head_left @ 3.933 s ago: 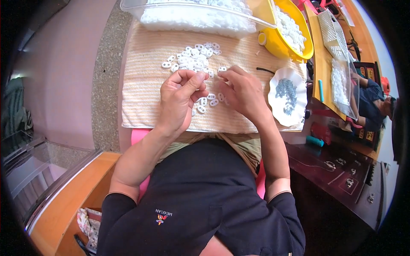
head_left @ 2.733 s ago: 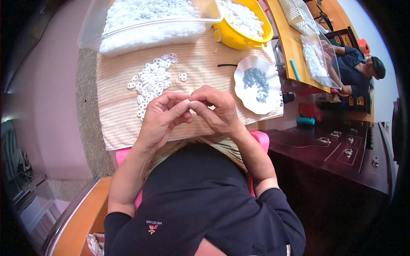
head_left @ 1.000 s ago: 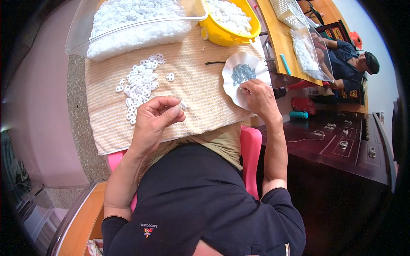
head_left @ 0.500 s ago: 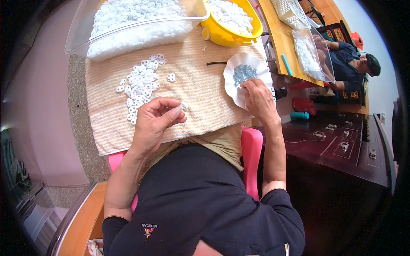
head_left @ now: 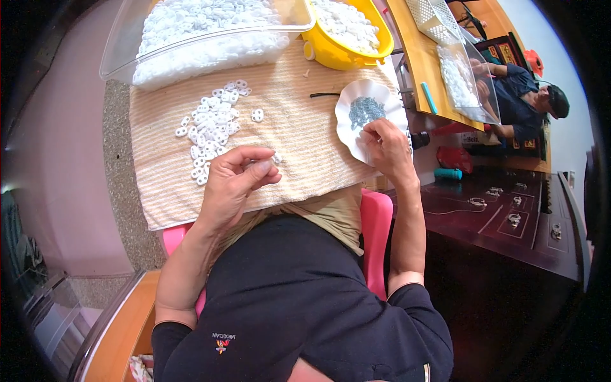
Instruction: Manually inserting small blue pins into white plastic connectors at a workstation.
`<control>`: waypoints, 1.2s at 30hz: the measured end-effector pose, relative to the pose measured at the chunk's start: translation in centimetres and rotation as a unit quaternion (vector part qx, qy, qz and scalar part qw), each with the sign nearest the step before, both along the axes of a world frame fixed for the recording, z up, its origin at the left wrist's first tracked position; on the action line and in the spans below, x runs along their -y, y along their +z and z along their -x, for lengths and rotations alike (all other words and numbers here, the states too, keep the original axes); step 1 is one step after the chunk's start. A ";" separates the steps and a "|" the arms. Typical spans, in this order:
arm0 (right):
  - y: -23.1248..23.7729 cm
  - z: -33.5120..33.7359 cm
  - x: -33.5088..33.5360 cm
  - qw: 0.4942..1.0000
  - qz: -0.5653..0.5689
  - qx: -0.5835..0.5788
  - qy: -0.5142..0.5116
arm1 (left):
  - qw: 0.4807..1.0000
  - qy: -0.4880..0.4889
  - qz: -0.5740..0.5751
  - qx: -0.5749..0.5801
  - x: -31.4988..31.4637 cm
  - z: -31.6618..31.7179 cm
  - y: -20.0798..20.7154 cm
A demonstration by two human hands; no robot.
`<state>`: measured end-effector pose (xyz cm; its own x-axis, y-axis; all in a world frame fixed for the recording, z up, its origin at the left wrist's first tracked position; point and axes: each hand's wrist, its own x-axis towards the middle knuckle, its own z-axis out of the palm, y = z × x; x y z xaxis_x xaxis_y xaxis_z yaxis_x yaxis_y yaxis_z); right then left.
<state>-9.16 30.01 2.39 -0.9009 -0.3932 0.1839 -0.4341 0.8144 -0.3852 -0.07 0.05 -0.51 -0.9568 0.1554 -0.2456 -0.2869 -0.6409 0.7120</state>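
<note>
My left hand (head_left: 234, 181) is closed in a pinch near the front of the striped towel (head_left: 312, 137). Between its thumb and forefinger is a small white plastic piece (head_left: 277, 158), partly covered by the fingers. Over the near rim of a white scalloped dish (head_left: 345, 121), my right hand (head_left: 393, 156) has its thumb and fingertips pressed together; what they hold, if anything, is too small to name. Tiny grey metallic pieces (head_left: 366, 111) lie heaped in that dish. A pile of white pieces with holes (head_left: 213, 121) spreads beyond my left hand, and one single piece (head_left: 257, 115) lies apart.
At the back stand a clear bin (head_left: 210, 63) full of white pieces and a yellow tub (head_left: 337, 58) of white parts. A black stick (head_left: 324, 95) touches the dish. To the right, another person (head_left: 519, 95) works at a wooden table (head_left: 420, 63) with a clear box.
My right hand has drawn its fingertips back slightly from the grey heap toward the dish's near rim. The left hand keeps its pinch almost unmoved. The whole view has shifted a little.
</note>
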 end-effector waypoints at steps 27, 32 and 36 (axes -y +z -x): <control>-0.2 -4.6 10.4 0.848 0.421 0.292 0.135 | 0.997 -0.063 -0.030 0.043 -0.9 -0.6 0.9; -0.7 -4.5 11.1 0.843 0.450 0.262 0.135 | 0.996 -0.064 -0.044 0.048 -0.7 -0.6 0.6; -0.9 -4.4 11.1 0.865 0.422 0.231 0.142 | 0.997 -0.063 -0.034 0.043 -0.6 -0.4 0.4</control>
<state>-4.76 18.87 1.54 -0.8445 -0.5114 0.1591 -0.2106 0.0438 -0.9766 0.35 0.60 -0.07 -0.9043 0.2919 -0.3115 -0.4267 -0.6414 0.6377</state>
